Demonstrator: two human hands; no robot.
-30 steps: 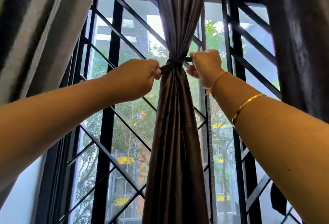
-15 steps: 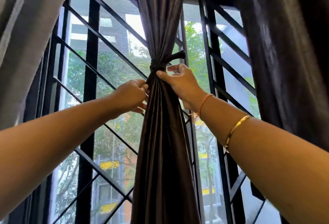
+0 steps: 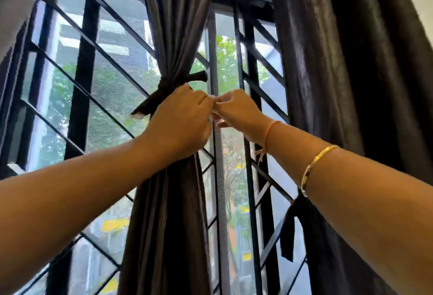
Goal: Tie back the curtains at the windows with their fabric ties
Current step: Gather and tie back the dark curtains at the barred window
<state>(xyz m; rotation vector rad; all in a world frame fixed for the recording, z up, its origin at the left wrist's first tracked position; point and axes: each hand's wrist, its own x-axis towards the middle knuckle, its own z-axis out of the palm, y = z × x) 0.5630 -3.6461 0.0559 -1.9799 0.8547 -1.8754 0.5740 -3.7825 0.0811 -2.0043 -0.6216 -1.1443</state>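
A dark brown curtain (image 3: 168, 212) hangs in the middle of the window, gathered by a dark fabric tie (image 3: 167, 85) knotted round it. One tie end (image 3: 199, 76) sticks out right and the other (image 3: 143, 109) points down left. My left hand (image 3: 180, 123) lies in front of the curtain just below the knot, fingers curled. My right hand (image 3: 236, 113) is right of the curtain, fingers curled, its fingertips meeting those of the left. What the fingers hold is hidden.
A second dark curtain (image 3: 351, 84) hangs loose at the right, with a dark fabric tie (image 3: 289, 229) dangling at its left edge. Black window bars (image 3: 79, 98) cross the glass behind. A grey curtain (image 3: 14, 9) shows blurred at the top left.
One second ago both hands pulled the tie's ends apart. They then let go and moved to the curtain folds under the knot. Now they meet at the curtain's right edge.
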